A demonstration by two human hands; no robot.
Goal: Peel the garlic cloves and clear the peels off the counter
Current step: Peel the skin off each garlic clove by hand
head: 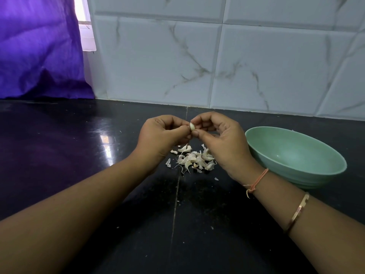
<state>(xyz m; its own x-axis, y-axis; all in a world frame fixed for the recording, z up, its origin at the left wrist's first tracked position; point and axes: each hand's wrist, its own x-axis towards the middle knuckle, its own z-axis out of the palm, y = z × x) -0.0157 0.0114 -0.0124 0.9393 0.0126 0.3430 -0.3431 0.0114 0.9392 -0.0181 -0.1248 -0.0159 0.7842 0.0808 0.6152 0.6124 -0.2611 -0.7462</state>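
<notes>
A small pale garlic clove is held above the black counter, pinched between the fingertips of both hands. My left hand grips it from the left and my right hand from the right, thumb and forefinger on it. Directly under the hands lies a loose pile of white garlic peels, with a few stray flakes around it. A pale green bowl stands to the right of the pile, close to my right wrist; its visible inside looks bare.
A marbled white tile wall rises behind the counter. A purple curtain hangs at the back left. A seam runs down the counter's middle toward me.
</notes>
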